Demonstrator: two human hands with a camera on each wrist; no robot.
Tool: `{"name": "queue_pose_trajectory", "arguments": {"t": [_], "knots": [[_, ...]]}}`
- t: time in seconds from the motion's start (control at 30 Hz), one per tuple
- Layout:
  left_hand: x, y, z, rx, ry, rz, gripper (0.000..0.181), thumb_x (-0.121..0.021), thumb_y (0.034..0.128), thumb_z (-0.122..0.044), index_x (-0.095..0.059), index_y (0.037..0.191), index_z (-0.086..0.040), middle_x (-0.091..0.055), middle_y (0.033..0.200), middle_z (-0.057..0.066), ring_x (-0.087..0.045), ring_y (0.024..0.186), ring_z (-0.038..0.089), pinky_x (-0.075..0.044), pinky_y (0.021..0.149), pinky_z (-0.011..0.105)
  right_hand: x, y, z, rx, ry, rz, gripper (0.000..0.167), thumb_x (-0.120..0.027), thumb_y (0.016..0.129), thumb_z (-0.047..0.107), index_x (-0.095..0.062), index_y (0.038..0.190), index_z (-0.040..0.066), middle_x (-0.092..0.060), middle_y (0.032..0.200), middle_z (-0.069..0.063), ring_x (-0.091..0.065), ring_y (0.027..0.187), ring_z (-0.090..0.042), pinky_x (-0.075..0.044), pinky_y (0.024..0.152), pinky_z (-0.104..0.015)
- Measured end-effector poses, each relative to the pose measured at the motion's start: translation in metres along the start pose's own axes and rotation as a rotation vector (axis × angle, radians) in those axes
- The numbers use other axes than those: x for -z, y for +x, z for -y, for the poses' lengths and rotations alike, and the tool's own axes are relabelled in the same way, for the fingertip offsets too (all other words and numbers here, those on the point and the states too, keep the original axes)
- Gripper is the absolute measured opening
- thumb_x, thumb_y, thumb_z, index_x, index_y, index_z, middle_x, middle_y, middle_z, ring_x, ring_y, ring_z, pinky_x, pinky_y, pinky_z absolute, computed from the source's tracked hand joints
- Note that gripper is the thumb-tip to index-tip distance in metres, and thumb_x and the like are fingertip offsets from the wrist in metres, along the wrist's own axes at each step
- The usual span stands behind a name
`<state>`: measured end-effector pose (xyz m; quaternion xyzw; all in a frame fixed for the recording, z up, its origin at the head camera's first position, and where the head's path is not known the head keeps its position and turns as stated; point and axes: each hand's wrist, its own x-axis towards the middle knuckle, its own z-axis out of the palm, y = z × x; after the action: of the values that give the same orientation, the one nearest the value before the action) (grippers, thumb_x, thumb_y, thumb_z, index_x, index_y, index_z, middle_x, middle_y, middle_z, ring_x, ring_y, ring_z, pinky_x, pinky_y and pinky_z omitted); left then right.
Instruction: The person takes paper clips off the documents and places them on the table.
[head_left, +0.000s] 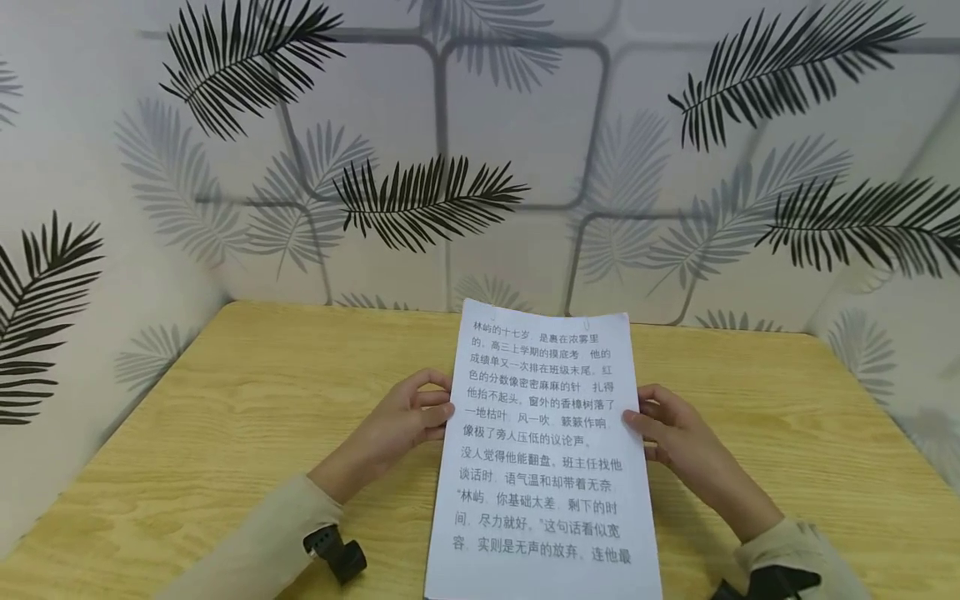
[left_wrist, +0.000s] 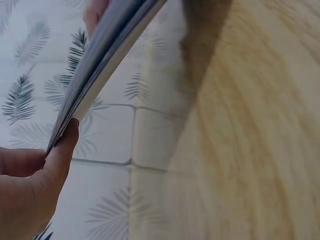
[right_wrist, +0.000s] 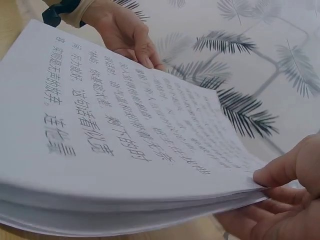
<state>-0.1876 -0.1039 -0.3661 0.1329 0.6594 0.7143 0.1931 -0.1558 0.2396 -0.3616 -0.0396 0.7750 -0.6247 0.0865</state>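
A thick stack of white printed sheets (head_left: 543, 575) stands tilted up in front of me, its top page covered in lines of Chinese text. My left hand (head_left: 401, 425) pinches its left edge, thumb on the front and fingers behind. On the opposite edge my right hand (head_left: 675, 442) grips the stack the same way, a little above mid-height. In the right wrist view the sheets (right_wrist: 100, 165) show several layers, slightly fanned at the near edge. From the left wrist, the stack (left_wrist: 107, 55) appears edge-on between thumb and fingers. Two faint clip-like marks show at the top edge.
A light wood-grain table (head_left: 262, 400) lies under the hands and reaches back to a wall (head_left: 517, 125) with a leaf pattern. Dark straps with small devices (head_left: 335, 552) sit on both wrists over beige sleeves (head_left: 255, 542).
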Motion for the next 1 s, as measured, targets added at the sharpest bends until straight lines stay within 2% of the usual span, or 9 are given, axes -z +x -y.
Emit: {"name": "queue_pose_trajectory", "arguments": {"t": [0.2, 0.27, 0.37, 0.47, 0.6, 0.87, 1.0], "knots": [[0.003, -0.011, -0.018, -0.082, -0.034, -0.019, 0.022, -0.046, 0.0983, 0.006, -0.045, 0.12, 0.003, -0.066, 0.107, 0.012, -0.065, 0.09, 0.018, -0.057, 0.082, 0.029, -0.003, -0.009, 0.021, 0.109, 0.125, -0.068, 0.045, -0.062, 0.094, 0.005, -0.036, 0.13, 0.006, -0.068, 0.104, -0.001, -0.069, 0.085, -0.018, -0.059, 0.071, -0.03], [0.004, -0.015, -0.025, -0.105, -0.047, -0.024, 0.026, -0.046, 0.0994, 0.004, -0.045, 0.125, 0.003, -0.066, 0.108, 0.01, -0.065, 0.091, 0.018, -0.057, 0.083, 0.029, -0.004, -0.012, 0.027, 0.14, 0.17, -0.067, 0.046, -0.064, 0.093, 0.003, -0.041, 0.132, 0.004, -0.07, 0.103, 0.0, -0.07, 0.084, -0.018, -0.06, 0.071, -0.031], [0.002, -0.018, -0.034, -0.142, -0.048, -0.047, 0.031, -0.046, 0.1, 0.002, -0.045, 0.131, 0.005, -0.066, 0.109, 0.009, -0.066, 0.092, 0.017, -0.057, 0.083, 0.029, -0.006, -0.016, 0.032, 0.171, 0.211, -0.057, 0.037, -0.064, 0.092, 0.002, -0.052, 0.127, 0.003, -0.071, 0.103, 0.0, -0.07, 0.083, -0.018, -0.06, 0.07, -0.031], [-0.001, -0.021, -0.041, -0.171, -0.029, -0.09, 0.032, -0.047, 0.1005, 0.0, -0.048, 0.132, 0.005, -0.066, 0.111, 0.011, -0.066, 0.092, 0.018, -0.057, 0.082, 0.03, -0.009, -0.02, 0.034, 0.203, 0.201, -0.065, 0.028, -0.065, 0.092, 0.002, -0.058, 0.119, 0.005, -0.071, 0.103, 0.0, -0.071, 0.08, -0.018, -0.06, 0.07, -0.032], [-0.008, -0.024, -0.046, -0.209, 0.017, -0.147, 0.031, -0.05, 0.0999, -0.003, -0.052, 0.129, 0.005, -0.066, 0.111, 0.015, -0.068, 0.09, 0.019, -0.058, 0.081, 0.032, -0.012, -0.026, 0.035, 0.256, 0.151, -0.089, 0.026, -0.064, 0.092, 0.003, -0.058, 0.117, 0.003, -0.07, 0.104, 0.0, -0.071, 0.079, -0.02, -0.061, 0.069, -0.033], [-0.012, -0.027, -0.057, -0.282, 0.084, -0.132, 0.029, -0.054, 0.0992, -0.007, -0.056, 0.126, 0.004, -0.069, 0.107, 0.017, -0.07, 0.086, 0.02, -0.059, 0.078, 0.035, -0.018, -0.035, 0.035, 0.309, 0.091, -0.113, 0.026, -0.063, 0.092, 0.0, -0.057, 0.117, 0.0, -0.07, 0.103, 0.0, -0.071, 0.079, -0.02, -0.06, 0.068, -0.035], [-0.012, -0.028, -0.066, -0.338, 0.116, -0.153, 0.028, -0.058, 0.0975, -0.008, -0.059, 0.123, 0.004, -0.07, 0.104, 0.018, -0.071, 0.085, 0.023, -0.06, 0.076, 0.035, -0.022, -0.04, 0.037, 0.324, 0.065, -0.121, 0.024, -0.063, 0.092, -0.001, -0.058, 0.115, 0.0, -0.071, 0.102, -0.001, -0.071, 0.078, -0.019, -0.06, 0.068, -0.035]]}}
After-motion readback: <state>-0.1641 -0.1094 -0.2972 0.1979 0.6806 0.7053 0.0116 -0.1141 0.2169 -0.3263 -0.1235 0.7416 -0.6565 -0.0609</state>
